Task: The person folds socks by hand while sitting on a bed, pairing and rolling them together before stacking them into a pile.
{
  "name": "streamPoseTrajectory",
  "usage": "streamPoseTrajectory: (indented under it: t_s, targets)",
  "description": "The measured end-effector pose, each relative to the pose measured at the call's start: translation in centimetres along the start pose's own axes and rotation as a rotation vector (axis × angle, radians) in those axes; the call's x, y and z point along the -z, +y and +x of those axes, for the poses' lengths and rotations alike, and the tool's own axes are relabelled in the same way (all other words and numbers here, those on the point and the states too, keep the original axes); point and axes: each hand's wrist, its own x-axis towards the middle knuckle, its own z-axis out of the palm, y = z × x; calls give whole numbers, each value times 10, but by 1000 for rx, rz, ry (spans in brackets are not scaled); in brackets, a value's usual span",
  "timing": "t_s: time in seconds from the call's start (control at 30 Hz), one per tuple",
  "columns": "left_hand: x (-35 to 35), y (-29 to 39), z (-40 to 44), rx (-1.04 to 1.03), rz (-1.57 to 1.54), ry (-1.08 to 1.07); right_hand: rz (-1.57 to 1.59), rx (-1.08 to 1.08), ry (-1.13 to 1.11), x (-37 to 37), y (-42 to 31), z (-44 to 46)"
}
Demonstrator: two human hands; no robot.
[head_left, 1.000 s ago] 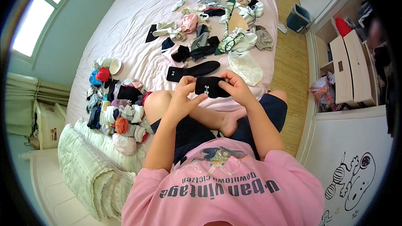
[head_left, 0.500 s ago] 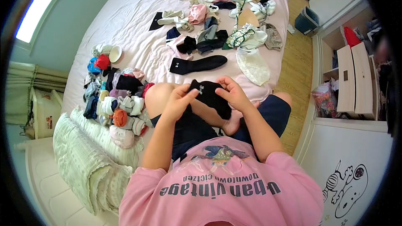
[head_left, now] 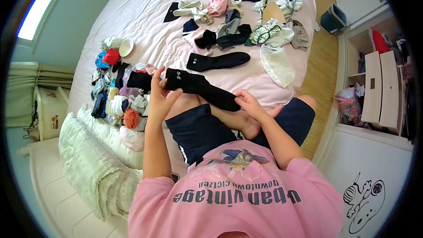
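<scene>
A black sock point(head_left: 203, 89) with a small grey logo on its cuff is held out lengthwise above my lap. My left hand point(head_left: 162, 91) has the cuff end, thumb on the near side and fingers partly behind it. The toe end is pinched between the thumb and fingers of my right hand point(head_left: 250, 105). Just beyond, a similar black sock point(head_left: 218, 61) with a light logo lies flat on the bed. To its right rests a white cloth piece point(head_left: 277, 66).
Loose socks and small garments, among them a pink bundle point(head_left: 217, 5), spread over the far bed point(head_left: 145, 13). At left sit rolled socks point(head_left: 131, 118) and a cream bowl point(head_left: 126, 47). Pale green bedding point(head_left: 94, 167) lies near left. Open drawers point(head_left: 372, 90) stand at right.
The bunched black sock is now stretched out straight. My left hand has moved left and up with the cuff; my right hand has shifted to the toe. The view has tilted slightly.
</scene>
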Motion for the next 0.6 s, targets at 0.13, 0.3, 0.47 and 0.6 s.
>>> streamPoseTrajectory:
  t_s: [0.13,0.3,0.47,0.6]
  targets:
    - [12,-8,-3,19,365,-275,22,-69,221,12,-25,0]
    - [13,-8,4,34,628,-137,155,-14,230,33,-36,2]
    - [11,-26,12,-103,556,-91,5,-17,-44,35,-37,-4]
    - [9,-17,17,30,536,-132,-274,16,-93,23,-26,-3]
